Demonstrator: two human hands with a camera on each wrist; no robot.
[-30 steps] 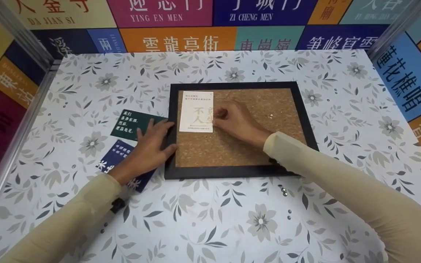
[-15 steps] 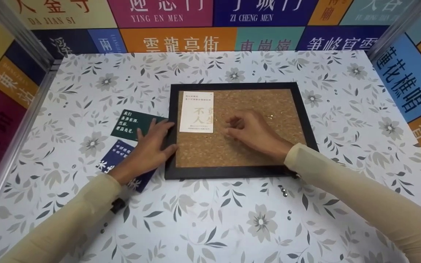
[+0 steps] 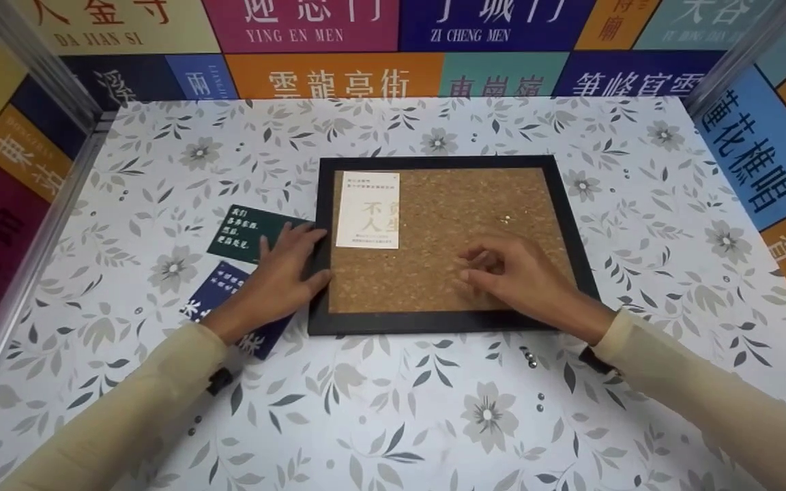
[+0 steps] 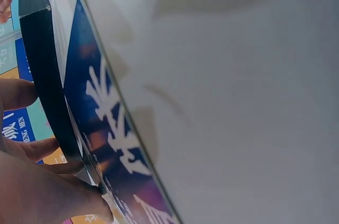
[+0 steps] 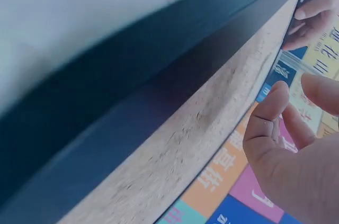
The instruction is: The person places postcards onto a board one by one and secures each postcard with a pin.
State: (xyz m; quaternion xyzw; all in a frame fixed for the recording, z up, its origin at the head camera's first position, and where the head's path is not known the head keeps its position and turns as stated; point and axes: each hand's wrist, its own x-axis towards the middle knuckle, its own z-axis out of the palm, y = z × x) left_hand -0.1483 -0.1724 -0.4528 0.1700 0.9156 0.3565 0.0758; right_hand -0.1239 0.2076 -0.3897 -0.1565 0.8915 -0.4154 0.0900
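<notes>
A black-framed cork board (image 3: 427, 279) lies on the table, with a white printed card (image 3: 359, 198) at its upper left. My left hand (image 3: 273, 283) rests against the frame's left side, fingers spread and fairly straight, and covers part of a green card (image 3: 236, 235) and a blue card (image 3: 215, 290). Over the lower right of the cork hovers my right hand (image 3: 526, 279). Its fingers are loosely bent; the right wrist view shows the thumb and index finger (image 5: 273, 99) apart, with nothing visible between them. A few tiny shiny bits (image 3: 506, 218), too small to identify, lie on the cork.
The table (image 3: 393, 423) has a white cloth with grey flowers and leaves. Colourful panels (image 3: 338, 75) with large Chinese characters stand along its back and sides. Small shiny dots (image 3: 531, 360) sit on the cloth below the frame.
My right hand has drawn away from the white card's right edge, moving right and toward me across the cork. The white card stays on the board, and my left hand has barely moved.
</notes>
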